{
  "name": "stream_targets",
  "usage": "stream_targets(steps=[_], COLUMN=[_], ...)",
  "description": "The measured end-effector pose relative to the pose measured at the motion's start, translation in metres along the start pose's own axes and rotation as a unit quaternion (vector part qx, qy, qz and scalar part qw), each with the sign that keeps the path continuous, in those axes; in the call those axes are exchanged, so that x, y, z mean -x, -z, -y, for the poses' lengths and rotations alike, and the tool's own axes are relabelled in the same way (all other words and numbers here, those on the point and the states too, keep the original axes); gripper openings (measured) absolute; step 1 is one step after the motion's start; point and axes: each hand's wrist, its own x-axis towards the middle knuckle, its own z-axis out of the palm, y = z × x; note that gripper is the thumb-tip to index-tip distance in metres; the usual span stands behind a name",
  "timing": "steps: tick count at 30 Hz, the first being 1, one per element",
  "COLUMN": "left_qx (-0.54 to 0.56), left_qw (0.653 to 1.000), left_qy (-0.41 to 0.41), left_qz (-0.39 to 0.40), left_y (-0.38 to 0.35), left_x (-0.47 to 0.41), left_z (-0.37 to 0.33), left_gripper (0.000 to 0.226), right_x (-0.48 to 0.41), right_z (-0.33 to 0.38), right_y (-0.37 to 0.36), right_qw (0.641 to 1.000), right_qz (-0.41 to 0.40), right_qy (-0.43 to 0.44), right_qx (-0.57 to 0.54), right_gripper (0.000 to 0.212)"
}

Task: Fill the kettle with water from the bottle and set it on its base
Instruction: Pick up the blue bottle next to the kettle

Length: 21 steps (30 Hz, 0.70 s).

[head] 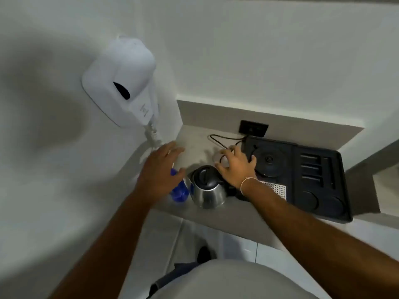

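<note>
A steel kettle (207, 190) with a black lid, which is down, stands on the grey counter (237, 214) near its front edge. Its round black base (269, 161) sits in a black tray (319, 180) to the right. A clear bottle with a blue label (179, 192) stands just left of the kettle, partly hidden by my left hand (160, 169). That hand hovers over the bottle with spread fingers and holds nothing. My right hand (236, 166) is above the kettle's handle side, fingers curled and apart, gripping nothing that I can see.
A white wall-mounted hair dryer (123, 83) hangs on the left wall over the counter's corner. A black cord (218, 141) runs from a wall socket (253, 127) behind the tray. The tray has slots and round recesses on its right side.
</note>
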Motion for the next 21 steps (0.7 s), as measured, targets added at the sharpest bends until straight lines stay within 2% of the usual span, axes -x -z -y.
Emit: stream_targets(steps=[4,6,15,21], left_qx=[0.044,0.04,0.073,0.098], left_qw=[0.995,0.996,0.995,0.986], left_qy=[0.042,0.033,0.056,0.117], left_qz=[0.073,0.073,0.037,-0.071], left_y=[-0.003,-0.008,0.006,-0.001], left_x=[0.019,0.021,0.006,0.004], left_z=[0.029,0.033,0.046,0.051], left_gripper=[0.069,0.069,0.053,0.039], right_x=[0.01,0.012,0.007,0.008], right_z=[0.006,0.009,0.014,0.016], right_y=[-0.027,-0.033,-0.025,-0.031], right_qw=[0.991,0.987,0.974,0.977], right_qz=[0.114,0.138,0.188,0.164], right_qy=[-0.05,-0.071,-0.098,-0.105], right_qx=[0.046,0.051,0.086,0.091], right_gripper=[0.08,0.092,0.099,0.101])
